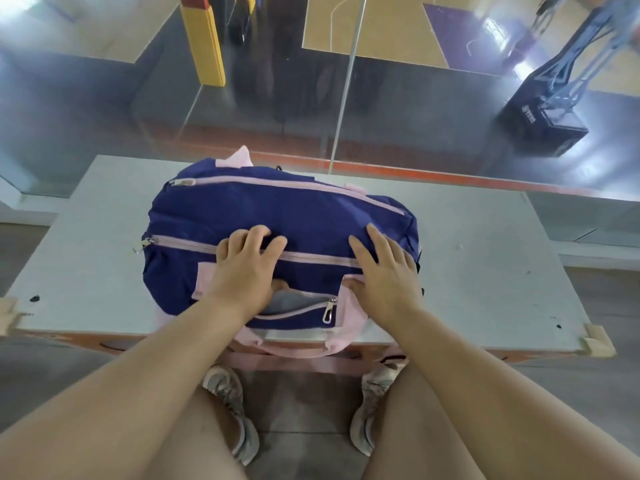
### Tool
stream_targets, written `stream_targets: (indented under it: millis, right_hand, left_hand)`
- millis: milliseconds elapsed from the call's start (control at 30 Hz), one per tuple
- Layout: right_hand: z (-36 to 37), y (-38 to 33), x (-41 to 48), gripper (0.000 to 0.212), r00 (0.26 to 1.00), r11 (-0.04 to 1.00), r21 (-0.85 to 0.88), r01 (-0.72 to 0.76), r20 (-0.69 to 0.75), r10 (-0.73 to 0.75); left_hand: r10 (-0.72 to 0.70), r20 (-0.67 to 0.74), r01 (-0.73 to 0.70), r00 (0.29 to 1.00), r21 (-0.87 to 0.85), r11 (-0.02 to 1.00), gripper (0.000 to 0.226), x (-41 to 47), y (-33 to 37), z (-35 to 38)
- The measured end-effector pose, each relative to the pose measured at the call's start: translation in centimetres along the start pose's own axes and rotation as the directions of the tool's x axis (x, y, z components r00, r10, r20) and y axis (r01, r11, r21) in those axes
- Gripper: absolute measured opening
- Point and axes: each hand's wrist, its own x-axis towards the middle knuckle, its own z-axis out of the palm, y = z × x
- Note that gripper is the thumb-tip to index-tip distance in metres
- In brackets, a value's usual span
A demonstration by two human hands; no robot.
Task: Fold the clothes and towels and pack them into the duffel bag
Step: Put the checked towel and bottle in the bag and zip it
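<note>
Duffel bag [277, 209]: navy with pink trim, lying full and lengthwise at the centre of the table [485, 271], its near edge at the table's front. Top zipper [187, 245] closed. Front pocket [294, 306] partly unzipped, grey lining visible. Pink handle [294, 348] hangs over the table's front edge.

Left hand [242, 268]: on the bag top across the zipper, fingers bent, tips on the fabric; whether it pinches cloth cannot be told. Right hand [384, 271]: flat on the bag's right end, fingers straight and spread, pressing down.
</note>
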Motion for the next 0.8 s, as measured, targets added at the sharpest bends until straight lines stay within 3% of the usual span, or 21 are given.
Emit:
stream_targets:
  millis: [133,300,467,567,667,800]
  right_hand:
    - [0.0,-0.3,2.1,0.065,0.999,0.996,0.089,-0.011,0.044,0.007]
    - [0.7,0.7,1.7,0.067,0.998,0.985,0.161,0.057,0.021,-0.061]
    - [1.5,1.5,1.5,0.066,0.993,0.977,0.178,0.118,-0.013,-0.117]
    - [1.8,1.3,1.4,0.061,0.990,0.980,0.148,0.130,-0.071,-0.120]
    - [2.1,0.7,0.9,0.057,0.985,0.989,0.054,0.136,-0.111,-0.130]
    - [3.0,-0.8,-0.3,0.062,0.952,0.954,-0.150,0.258,-0.126,-0.278]
  left_hand:
    - [-0.046,-0.059,0.046,0.997,0.000,0.999,0.047,1.6,0.3,-0.4]
    - [0.088,-0.099,-0.096,0.991,-0.082,0.992,0.008,-0.2,2.5,1.4]
    - [0.056,0.049,-0.056,0.997,-0.002,0.998,0.026,-0.9,4.6,3.1]
    - [0.043,0.057,-0.046,0.997,0.049,0.998,0.020,-0.5,5.3,3.2]
    - [0.039,0.093,-0.036,0.995,-0.034,0.999,0.024,-0.4,5.6,3.1]
    - [0.091,0.030,-0.086,0.995,-0.149,0.985,0.010,-0.7,4.5,2.4]
